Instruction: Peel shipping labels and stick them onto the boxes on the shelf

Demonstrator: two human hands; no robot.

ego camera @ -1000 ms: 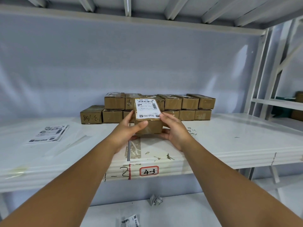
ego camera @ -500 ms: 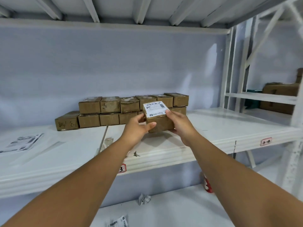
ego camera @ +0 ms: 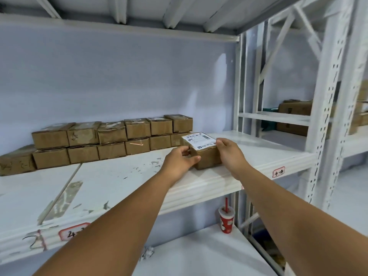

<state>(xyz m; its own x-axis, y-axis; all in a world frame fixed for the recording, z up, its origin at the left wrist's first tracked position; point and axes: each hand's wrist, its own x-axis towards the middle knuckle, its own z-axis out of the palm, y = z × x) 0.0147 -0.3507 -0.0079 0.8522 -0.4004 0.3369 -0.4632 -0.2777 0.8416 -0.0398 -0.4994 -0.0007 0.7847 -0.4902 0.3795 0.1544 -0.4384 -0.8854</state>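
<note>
Open shelf surface (ego camera: 123, 182) left of labelled box (ego camera: 207, 159), box stack (ego camera: 111, 136) just behind, upright (ego camera: 326, 108) apparently well right.

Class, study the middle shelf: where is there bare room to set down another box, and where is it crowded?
Bare: the shelf front, between the stacked boxes and its edge, left of the left hand; also the strip from the labelled box to the upright post. Crowded: the back, stacked two high.

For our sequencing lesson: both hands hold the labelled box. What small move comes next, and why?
Likely set it down and let go: the shipping label is already on the cardboard box, and the left hand and right hand hold it at the shelf.
</note>
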